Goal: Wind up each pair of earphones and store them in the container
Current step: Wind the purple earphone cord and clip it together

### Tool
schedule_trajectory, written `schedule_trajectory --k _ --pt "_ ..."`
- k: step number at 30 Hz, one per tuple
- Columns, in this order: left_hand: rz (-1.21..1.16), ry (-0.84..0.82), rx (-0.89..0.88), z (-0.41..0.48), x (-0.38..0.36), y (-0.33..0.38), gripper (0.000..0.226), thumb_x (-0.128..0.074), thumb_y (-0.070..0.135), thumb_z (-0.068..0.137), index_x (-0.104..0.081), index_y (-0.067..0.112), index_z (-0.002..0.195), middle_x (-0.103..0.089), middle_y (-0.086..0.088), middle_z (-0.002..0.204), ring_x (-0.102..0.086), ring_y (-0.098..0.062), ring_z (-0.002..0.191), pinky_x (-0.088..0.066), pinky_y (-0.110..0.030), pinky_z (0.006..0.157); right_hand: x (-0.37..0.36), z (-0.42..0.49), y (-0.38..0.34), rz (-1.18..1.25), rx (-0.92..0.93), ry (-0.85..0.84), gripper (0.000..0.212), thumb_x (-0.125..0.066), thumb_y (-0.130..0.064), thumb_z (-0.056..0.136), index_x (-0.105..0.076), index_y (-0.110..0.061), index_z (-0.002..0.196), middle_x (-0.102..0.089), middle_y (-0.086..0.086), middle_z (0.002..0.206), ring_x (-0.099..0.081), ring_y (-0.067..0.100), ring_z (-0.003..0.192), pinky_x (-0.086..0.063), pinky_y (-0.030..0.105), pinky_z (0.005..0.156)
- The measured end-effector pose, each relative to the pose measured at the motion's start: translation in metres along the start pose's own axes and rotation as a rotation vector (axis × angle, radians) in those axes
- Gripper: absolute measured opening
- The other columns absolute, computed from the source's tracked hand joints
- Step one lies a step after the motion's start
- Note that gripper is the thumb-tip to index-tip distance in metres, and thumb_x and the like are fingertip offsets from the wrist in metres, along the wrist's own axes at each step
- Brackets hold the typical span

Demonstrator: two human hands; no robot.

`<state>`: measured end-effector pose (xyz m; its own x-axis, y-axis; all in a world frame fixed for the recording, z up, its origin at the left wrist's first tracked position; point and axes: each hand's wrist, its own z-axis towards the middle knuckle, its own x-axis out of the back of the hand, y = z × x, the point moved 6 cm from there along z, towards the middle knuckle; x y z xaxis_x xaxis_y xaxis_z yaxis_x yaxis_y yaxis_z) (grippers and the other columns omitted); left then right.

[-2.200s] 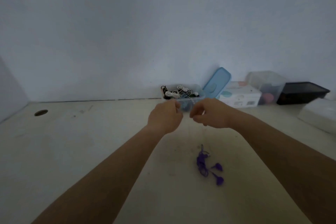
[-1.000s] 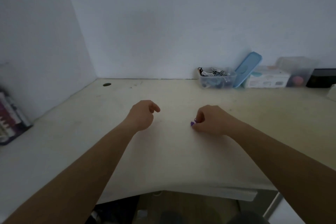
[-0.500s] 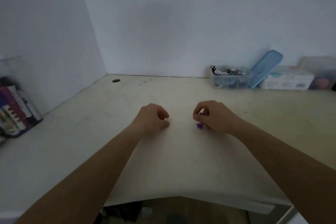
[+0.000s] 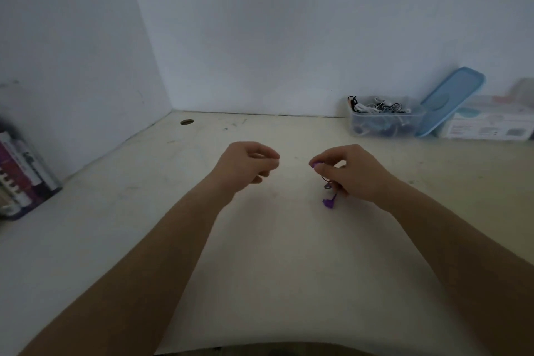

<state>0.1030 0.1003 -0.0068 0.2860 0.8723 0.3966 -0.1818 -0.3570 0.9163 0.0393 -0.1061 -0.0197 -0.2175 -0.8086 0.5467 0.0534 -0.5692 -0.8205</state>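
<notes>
purple earphones (image 4: 329,203) pinched in curled right hand (image 4: 357,175), left hand (image 4: 245,166) curled, nothing seen in it

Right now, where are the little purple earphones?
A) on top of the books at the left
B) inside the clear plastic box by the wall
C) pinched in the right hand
C: the right hand pinches the purple earphones, with one bud showing below its fingers, well in front of the clear plastic box.

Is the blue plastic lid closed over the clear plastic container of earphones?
No, the blue plastic lid leans beside the open clear plastic container.
</notes>
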Motion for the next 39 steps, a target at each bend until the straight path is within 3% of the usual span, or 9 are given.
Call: schedule_trajectory --k 3,7,13,19,28,39 --pt "-0.179 -0.074 0.041 0.002 -0.024 0.007 0.012 -0.074 0.011 0.085 -0.075 0.012 0.097 -0.075 -0.008 0.09 -0.067 -0.011 0.073 -0.054 -0.022 0.069 0.003 0.001 0.0 0.056 0.049 0.043 0.011 -0.068 -0.017 0.092 -0.077 -0.023 0.096 -0.07 -0.013 0.081 -0.07 0.013 0.064 -0.053 0.024 0.057" --pt "-0.402 -0.154 0.07 0.0 -0.049 0.005 0.013 -0.073 0.005 0.086 -0.072 0.009 0.097 -0.074 -0.011 0.093 -0.069 -0.015 0.081 -0.054 -0.023 0.075 0.004 -0.002 0.003 0.3 0.022 0.038 0.01 -0.071 -0.009 0.089 -0.074 -0.014 0.098 -0.075 0.004 0.08 -0.066 0.015 0.062 -0.055 0.026 0.054" --pt "-0.712 -0.135 0.117 -0.001 -0.057 0.003 0.015 -0.066 -0.009 0.085 -0.07 0.002 0.093 -0.075 -0.012 0.091 -0.072 -0.018 0.08 -0.058 -0.022 0.076 0.009 -0.007 -0.002 0.457 0.067 0.012 0.008 -0.073 0.0 0.084 -0.069 -0.003 0.089 -0.072 0.02 0.082 -0.067 0.021 0.067 -0.061 0.032 0.066" --pt "-0.756 -0.185 0.121 -0.006 -0.064 0.005 0.017 -0.062 -0.013 0.086 -0.068 0.003 0.09 -0.075 -0.013 0.088 -0.074 -0.021 0.081 -0.059 -0.022 0.074 0.009 -0.012 -0.006 0.548 0.088 0.036 0.012 -0.069 0.008 0.085 -0.07 0.001 0.094 -0.075 0.021 0.084 -0.071 0.025 0.069 -0.06 0.026 0.067" --pt "-0.781 -0.195 0.139 -0.009 -0.064 0.006 0.017 -0.061 -0.009 0.088 -0.068 0.004 0.096 -0.075 -0.015 0.092 -0.074 -0.02 0.08 -0.06 -0.022 0.076 0.01 -0.015 -0.006 0.554 0.072 0.071 0.014 -0.065 0.007 0.088 -0.071 0.003 0.1 -0.076 0.015 0.084 -0.071 0.019 0.069 -0.057 0.022 0.066" --pt "-0.737 -0.205 0.127 -0.012 -0.065 0.008 0.018 -0.061 -0.011 0.087 -0.069 0.001 0.097 -0.075 -0.016 0.091 -0.074 -0.022 0.083 -0.06 -0.026 0.08 0.011 -0.02 -0.01 0.52 0.085 0.065 0.011 -0.069 0.003 0.086 -0.073 -0.006 0.091 -0.073 0.023 0.084 -0.067 0.019 0.065 -0.06 0.025 0.066"
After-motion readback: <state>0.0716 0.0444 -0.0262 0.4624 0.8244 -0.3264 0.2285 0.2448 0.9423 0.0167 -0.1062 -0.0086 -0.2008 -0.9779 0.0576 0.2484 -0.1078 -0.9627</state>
